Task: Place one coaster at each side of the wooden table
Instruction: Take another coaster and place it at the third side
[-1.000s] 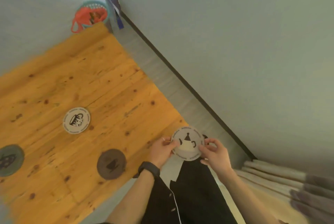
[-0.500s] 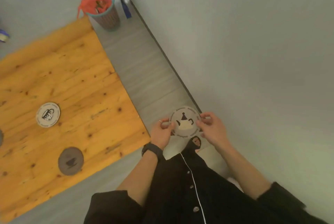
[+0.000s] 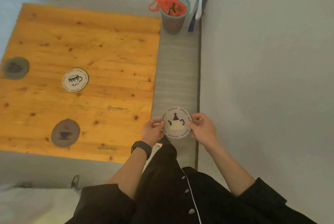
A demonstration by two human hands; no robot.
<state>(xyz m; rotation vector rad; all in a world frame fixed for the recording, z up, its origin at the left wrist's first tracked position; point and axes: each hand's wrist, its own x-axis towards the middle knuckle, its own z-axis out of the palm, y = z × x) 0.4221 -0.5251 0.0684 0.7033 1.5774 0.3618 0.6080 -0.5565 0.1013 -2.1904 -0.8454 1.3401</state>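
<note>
Compared with a second ago the whole scene has swung round: the wooden table [image 3: 86, 83] used to run diagonally up past the hands, now it sits squared up off to the left of them, and the teal bin [image 3: 174, 13] has slid from top left to up ahead of the hands. The hands themselves haven't let go of anything, same two-handed hold the whole way.

Only the head view to go on. The left hand [image 3: 152, 130] and right hand [image 3: 203, 129] each pinch an edge of the light teapot coaster [image 3: 176, 122], fingers curled onto its rim, face up between them. It's hanging over the grey floor strip, just off the table's right edge, not touching the wood.

Three coasters are on the table, all left of the left hand: a brown cup coaster [image 3: 65, 133] nearest, near the front edge, a white mug coaster [image 3: 75, 79] further in toward the middle, and a dark green coaster [image 3: 16, 68] way over at the far left edge.

My read: this is the carry step for the fourth coaster, and the right side looks like the bare one. Next move would be swinging it left over the right edge and laying it flat. One hand would probably do, the other just has to release first.
</note>
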